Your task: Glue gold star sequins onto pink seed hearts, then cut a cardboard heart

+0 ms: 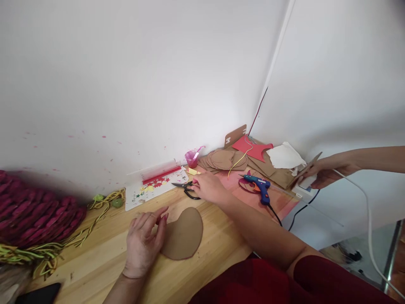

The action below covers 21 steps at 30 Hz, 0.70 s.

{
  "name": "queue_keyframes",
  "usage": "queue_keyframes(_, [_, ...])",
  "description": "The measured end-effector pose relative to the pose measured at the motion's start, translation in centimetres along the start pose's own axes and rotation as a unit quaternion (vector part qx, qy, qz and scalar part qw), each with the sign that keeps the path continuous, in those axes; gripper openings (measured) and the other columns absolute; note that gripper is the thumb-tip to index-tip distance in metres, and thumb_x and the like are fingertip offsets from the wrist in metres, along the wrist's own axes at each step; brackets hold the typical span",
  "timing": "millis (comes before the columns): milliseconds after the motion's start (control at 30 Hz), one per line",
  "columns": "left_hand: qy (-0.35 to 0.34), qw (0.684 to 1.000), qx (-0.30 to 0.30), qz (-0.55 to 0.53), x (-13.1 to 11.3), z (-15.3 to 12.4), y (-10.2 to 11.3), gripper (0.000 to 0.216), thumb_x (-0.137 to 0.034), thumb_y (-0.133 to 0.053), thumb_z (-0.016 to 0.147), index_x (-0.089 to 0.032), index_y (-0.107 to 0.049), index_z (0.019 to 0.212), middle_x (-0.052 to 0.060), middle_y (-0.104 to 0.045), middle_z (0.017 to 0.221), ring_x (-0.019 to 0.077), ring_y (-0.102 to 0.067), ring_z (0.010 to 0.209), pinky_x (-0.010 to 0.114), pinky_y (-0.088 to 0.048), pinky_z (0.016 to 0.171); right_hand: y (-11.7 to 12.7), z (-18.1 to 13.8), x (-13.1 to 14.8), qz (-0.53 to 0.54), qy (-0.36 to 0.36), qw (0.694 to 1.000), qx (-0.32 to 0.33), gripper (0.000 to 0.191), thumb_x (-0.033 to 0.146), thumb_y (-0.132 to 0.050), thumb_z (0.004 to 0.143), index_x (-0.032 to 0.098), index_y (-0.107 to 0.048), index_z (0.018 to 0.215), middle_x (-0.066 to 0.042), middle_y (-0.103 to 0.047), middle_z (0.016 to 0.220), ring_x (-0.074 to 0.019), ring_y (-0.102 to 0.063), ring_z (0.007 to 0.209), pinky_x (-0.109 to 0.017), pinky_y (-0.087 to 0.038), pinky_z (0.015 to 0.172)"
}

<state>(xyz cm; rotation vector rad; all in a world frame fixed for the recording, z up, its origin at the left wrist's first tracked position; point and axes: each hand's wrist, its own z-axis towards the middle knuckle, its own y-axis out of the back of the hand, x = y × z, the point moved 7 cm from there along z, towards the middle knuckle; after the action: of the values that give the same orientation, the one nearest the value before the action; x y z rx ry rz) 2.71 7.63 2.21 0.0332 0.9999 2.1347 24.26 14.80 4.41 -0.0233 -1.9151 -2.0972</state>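
My left hand (144, 241) lies flat with fingers spread on the left edge of a brown heart-shaped cardboard piece (186, 234) on the wooden table (104, 257). My right hand (207, 188) reaches across the table, and its fingers curl onto the handles of black scissors (185, 188) that lie beside a sheet of star stickers (155, 188). A yellow scrap (193, 171) sits just behind the scissors.
Another person's hand (321, 174) at the right holds a cardboard strip (306, 168) over a white plug. A blue glue gun (260, 185), pink cup (191, 158), stacked cardboard shapes (223, 159), red cutout (253, 150) and white paper (284, 156) fill the corner. Magenta woven material (31, 207) and yellow-green cords (47, 251) lie at the left.
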Motion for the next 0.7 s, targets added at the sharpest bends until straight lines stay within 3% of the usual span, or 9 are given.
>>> queue_keyframes(167, [0.001, 1.000, -0.014, 0.001, 0.1, 0.1, 0.5, 0.015, -0.020, -0.063, 0.091, -0.025, -0.069, 0.104, -0.001, -0.070, 0.080, 0.0161, -0.062, 0.073, 0.033, -0.039, 0.075, 3.0, -1.5, -5.7, -0.104, -0.113, 0.988, 0.018, 0.033, 0.033, -0.062, 0.095, 0.017, -0.062, 0.123, -0.011, -0.063, 0.127, -0.0241, -0.064, 0.106, -0.045, -0.055, 0.089])
queue_keyframes(300, [0.009, 1.000, -0.016, -0.004, 0.0, 0.3, 0.6, 0.013, -0.022, -0.062, 0.091, -0.025, -0.070, 0.101, -0.001, -0.071, 0.080, 0.0169, -0.063, 0.074, 0.035, -0.038, 0.078, 3.2, -2.5, -9.7, -0.155, -0.184, 0.970, 0.030, 0.036, 0.034, -0.063, 0.094, 0.017, -0.060, 0.126, -0.011, -0.062, 0.128, -0.0252, -0.064, 0.107, -0.047, -0.055, 0.089])
queue_keyframes(533, [0.012, 1.000, -0.015, -0.003, 0.1, 0.4, 0.6, 0.013, -0.022, -0.062, 0.092, -0.025, -0.070, 0.101, -0.001, -0.070, 0.078, 0.0171, -0.063, 0.074, 0.036, -0.039, 0.081, 1.9, -2.6, -11.6, -0.134, -0.223, 0.965, 0.019, 0.037, 0.033, -0.064, 0.094, 0.016, -0.060, 0.126, -0.012, -0.062, 0.127, -0.0253, -0.065, 0.106, -0.046, -0.056, 0.088])
queue_keyframes(700, [0.010, 1.000, -0.015, -0.011, 0.1, 0.4, 0.4, 0.014, -0.022, -0.061, 0.092, -0.025, -0.069, 0.104, -0.001, -0.070, 0.079, 0.0174, -0.064, 0.075, 0.035, -0.039, 0.079, 5.8, -2.2, -12.3, -0.055, -0.247, 0.965, -0.072, 0.034, 0.034, -0.062, 0.095, 0.017, -0.061, 0.124, -0.010, -0.063, 0.125, -0.0239, -0.065, 0.104, -0.046, -0.056, 0.087])
